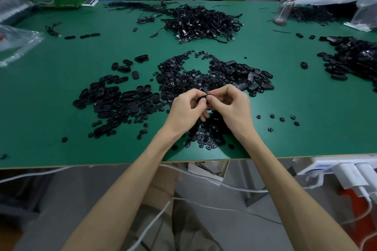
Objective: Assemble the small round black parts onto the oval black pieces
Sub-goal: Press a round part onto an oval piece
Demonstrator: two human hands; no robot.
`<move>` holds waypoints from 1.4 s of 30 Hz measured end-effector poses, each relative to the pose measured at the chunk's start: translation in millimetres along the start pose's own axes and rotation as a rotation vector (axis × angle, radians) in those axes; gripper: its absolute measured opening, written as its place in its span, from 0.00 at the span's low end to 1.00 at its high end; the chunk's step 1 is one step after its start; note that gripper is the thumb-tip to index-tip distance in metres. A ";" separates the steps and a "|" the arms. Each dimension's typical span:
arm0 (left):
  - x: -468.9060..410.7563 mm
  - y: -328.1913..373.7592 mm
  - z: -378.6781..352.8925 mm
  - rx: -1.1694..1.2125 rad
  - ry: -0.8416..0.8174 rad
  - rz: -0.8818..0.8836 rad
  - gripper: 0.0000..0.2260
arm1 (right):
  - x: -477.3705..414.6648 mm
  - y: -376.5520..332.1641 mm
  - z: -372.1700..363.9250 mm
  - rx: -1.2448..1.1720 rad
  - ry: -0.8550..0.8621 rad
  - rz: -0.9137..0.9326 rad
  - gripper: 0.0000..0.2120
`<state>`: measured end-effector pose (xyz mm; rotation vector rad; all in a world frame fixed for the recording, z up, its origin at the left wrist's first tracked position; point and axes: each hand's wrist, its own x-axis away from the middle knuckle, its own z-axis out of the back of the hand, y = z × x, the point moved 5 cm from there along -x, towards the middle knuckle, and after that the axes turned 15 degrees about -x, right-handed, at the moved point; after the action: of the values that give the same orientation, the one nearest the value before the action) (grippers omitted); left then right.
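Sitting between the fingertips, a matte oval black piece is gripped by the left hand. The right hand pinches a small round black part against it, above heaped discs on the smooth green table.

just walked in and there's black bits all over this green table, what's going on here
A person at the green table is fitting parts by hand. The left hand grips an oval black piece, and the right hand pinches the same piece, probably pressing in a round part, though that is too small to make out. Both hands hover over the pile of small round parts. Loose oval pieces lie to the left, and a heap of cables lies further back.
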<state>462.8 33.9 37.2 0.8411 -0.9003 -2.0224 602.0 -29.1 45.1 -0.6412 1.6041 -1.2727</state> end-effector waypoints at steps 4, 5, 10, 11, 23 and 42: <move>0.6 1.6 -0.8 0.051 -0.019 0.001 0.06 | -0.1 1.2 2.3 -0.022 0.015 -0.011 0.03; 0.4 2.1 -0.7 0.063 -0.022 0.002 0.06 | -0.4 1.5 2.8 -0.024 0.019 -0.012 0.03; 0.4 3.6 -0.6 0.115 -0.034 0.004 0.06 | -0.5 2.9 2.9 -0.033 0.014 -0.014 0.03; 0.5 3.3 -0.5 0.121 -0.034 0.008 0.06 | -0.4 3.2 2.9 -0.036 0.012 -0.015 0.02; 1.2 1.5 -0.2 0.068 -0.030 0.020 0.06 | 0.0 -0.5 -1.6 -0.044 -0.017 -0.032 0.03; 1.1 4.2 3.3 -0.036 0.048 -0.042 0.04 | 0.3 -2.9 -1.8 -0.088 -0.025 -0.016 0.04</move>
<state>461.2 32.1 42.1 0.8920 -0.8237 -2.0396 599.8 -29.5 47.7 -0.7230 1.6448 -1.2066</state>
